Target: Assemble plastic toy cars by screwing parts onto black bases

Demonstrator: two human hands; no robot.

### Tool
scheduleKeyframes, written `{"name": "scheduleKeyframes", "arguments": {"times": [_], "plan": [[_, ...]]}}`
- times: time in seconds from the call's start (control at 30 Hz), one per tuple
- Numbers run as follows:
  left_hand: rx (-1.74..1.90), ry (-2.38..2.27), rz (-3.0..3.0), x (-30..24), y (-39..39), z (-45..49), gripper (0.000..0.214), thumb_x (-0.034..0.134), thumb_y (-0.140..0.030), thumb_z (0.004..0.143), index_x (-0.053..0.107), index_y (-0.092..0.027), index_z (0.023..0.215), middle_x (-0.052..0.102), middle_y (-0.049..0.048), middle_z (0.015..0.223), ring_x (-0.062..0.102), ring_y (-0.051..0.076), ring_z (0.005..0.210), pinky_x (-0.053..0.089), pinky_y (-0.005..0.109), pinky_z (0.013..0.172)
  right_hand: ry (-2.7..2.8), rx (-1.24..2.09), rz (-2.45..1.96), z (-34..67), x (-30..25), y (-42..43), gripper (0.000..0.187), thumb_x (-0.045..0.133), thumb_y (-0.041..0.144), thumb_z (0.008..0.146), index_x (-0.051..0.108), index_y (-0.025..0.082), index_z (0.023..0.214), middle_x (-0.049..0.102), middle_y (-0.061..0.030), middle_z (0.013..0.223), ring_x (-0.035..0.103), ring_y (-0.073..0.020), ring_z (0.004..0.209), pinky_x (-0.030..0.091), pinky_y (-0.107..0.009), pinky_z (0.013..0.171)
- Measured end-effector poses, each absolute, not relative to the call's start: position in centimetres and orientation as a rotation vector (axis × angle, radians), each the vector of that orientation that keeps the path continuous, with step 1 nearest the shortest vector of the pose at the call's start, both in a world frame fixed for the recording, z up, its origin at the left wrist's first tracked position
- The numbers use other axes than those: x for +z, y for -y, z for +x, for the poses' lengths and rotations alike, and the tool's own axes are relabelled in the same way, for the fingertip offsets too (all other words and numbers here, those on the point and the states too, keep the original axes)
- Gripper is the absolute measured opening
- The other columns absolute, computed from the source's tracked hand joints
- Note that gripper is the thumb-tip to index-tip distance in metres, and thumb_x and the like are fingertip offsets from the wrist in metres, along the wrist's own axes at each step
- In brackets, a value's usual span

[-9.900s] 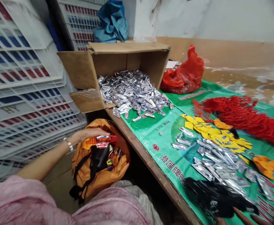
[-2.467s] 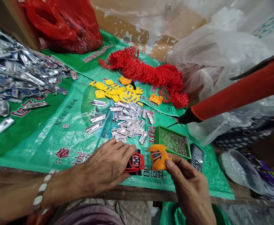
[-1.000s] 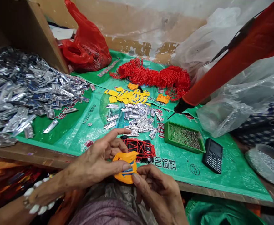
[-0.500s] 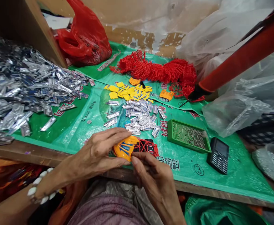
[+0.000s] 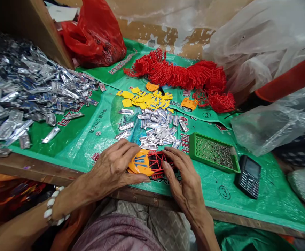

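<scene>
A toy car [image 5: 141,164] lies on the green sheet near the table's front edge. Its orange front shell has blue markings, and a red lattice frame [image 5: 156,163] over dark parts forms its right portion. My left hand [image 5: 116,165] closes around the orange shell, thumb along the lower edge and fingers at the upper. My right hand [image 5: 181,170] grips the frame's right end between thumb and fingers, hiding that end. Just behind lie silver foil-like pieces [image 5: 157,130] and yellow pieces [image 5: 147,99] with blue print.
Silver pieces [image 5: 37,87] are heaped at left. Red lattice frames [image 5: 178,75] line the back, near two orange shells [image 5: 189,103]. A green tray [image 5: 212,165] of small metal parts and a keypad phone [image 5: 248,176] sit right. A red-handled tool [image 5: 288,78] juts in above clear plastic [image 5: 278,118].
My right hand has moved from the orange shell's lower corner to the frame's right end, its fingers now over the top. My left hand stays on the shell. The view has shifted slightly.
</scene>
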State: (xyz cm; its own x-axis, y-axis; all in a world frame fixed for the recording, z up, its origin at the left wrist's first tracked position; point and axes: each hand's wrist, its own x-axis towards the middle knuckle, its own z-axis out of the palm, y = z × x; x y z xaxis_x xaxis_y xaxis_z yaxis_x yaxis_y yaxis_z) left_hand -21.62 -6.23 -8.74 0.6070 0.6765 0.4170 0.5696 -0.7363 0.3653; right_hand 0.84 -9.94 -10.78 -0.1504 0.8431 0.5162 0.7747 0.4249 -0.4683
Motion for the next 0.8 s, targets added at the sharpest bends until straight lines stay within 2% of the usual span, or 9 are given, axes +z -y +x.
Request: {"name": "scheduleKeyframes", "arguments": {"times": [0.17, 0.37, 0.57, 0.8], "plan": [[0.734, -1.040, 2.603, -8.8, 6.5, -21.7, 0.047, 0.063, -0.053, 0.093, 0.056, -0.012, 0.116, 0.067, 0.0155, 0.112, 0.064, 0.029, 0.103, 0.056, 0.042, 0.087, 1.908, 0.174, -1.395, 0.8, -11.4, 10.2, 0.027, 0.053, 0.024, 0.098, 0.061, 0.021, 0.123, 0.068, -0.0115, 0.121, 0.062, -0.0230, 0.115, 0.054, -0.044, 0.097], [0.559, -1.127, 2.546, -8.6, 6.8, -21.8, 0.050, 0.060, -0.058, 0.093, 0.052, -0.015, 0.116, 0.066, 0.0105, 0.105, 0.066, 0.026, 0.093, 0.056, 0.037, 0.078, 1.914, 0.144, -1.389, 0.3, -11.6, 10.4, 0.025, 0.051, 0.023, 0.099, 0.058, 0.020, 0.123, 0.066, -0.0114, 0.122, 0.058, -0.0222, 0.117, 0.050, -0.042, 0.099], [0.636, -1.202, 2.666, -8.1, 7.7, -21.1, 0.047, 0.053, -0.056, 0.097, 0.051, -0.013, 0.114, 0.070, 0.0126, 0.100, 0.070, 0.028, 0.088, 0.055, 0.038, 0.070, 1.913, 0.135, -1.417, 0.5, -12.2, 10.3, 0.026, 0.048, 0.026, 0.101, 0.057, 0.022, 0.125, 0.065, -0.0109, 0.122, 0.058, -0.0244, 0.116, 0.050, -0.045, 0.096], [0.530, -1.120, 2.707, -7.6, 7.2, -21.2, 0.054, 0.063, -0.047, 0.095, 0.048, -0.010, 0.131, 0.068, 0.0154, 0.116, 0.067, 0.027, 0.103, 0.058, 0.036, 0.082, 1.917, 0.131, -1.405, 0.6, -12.4, 10.3, 0.025, 0.050, 0.028, 0.100, 0.058, 0.022, 0.123, 0.065, -0.0113, 0.119, 0.057, -0.0249, 0.114, 0.049, -0.046, 0.096]]}}
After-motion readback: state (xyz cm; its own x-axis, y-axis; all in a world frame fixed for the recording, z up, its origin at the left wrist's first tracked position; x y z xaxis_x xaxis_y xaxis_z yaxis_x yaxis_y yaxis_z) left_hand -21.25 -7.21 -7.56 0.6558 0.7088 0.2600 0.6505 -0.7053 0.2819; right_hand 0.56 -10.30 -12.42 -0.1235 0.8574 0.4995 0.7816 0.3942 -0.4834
